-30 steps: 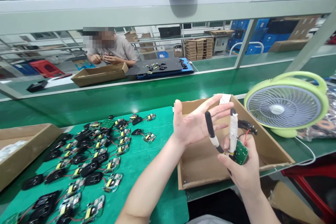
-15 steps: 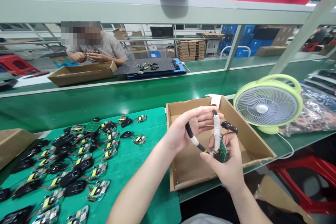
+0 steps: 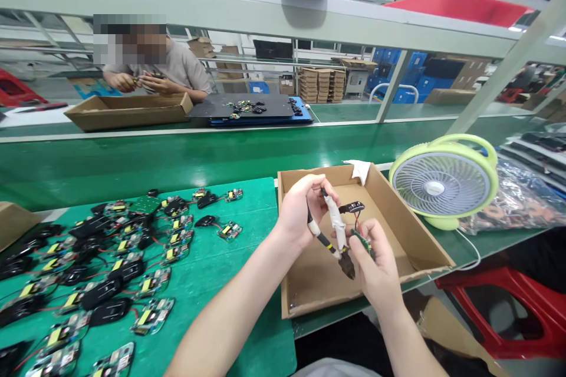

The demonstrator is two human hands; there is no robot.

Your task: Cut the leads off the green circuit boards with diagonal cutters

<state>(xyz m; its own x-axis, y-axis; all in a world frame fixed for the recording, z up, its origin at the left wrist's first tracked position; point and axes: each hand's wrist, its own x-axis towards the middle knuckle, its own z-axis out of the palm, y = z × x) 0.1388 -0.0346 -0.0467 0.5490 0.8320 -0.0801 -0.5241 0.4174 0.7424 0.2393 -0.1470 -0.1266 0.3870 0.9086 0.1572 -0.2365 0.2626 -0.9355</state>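
Observation:
My left hand [image 3: 305,209] is wrapped round the handles of the pliers [image 3: 336,227], one handle bound in white tape, the other black and white. The dark jaws point down and toward me. My right hand [image 3: 375,253] pinches a small green circuit board [image 3: 362,240] just right of the jaws. Red wires run up from the board to a black plastic part [image 3: 352,207] that hangs beyond the pliers. Both hands are above an open cardboard box [image 3: 318,300].
On the green mat [image 3: 247,283] at the left lie several circuit boards wired to black parts [image 3: 106,293]. A green fan [image 3: 442,182] stands right of the box. Across the bench a person [image 3: 186,70] works behind another cardboard box [image 3: 128,112]. A red stool [image 3: 499,306] is at the lower right.
My left fingers have curled from stretched out to closed round the plier handles. The jaws now show clear of my right hand, which has shifted slightly with the board. The view has turned a little.

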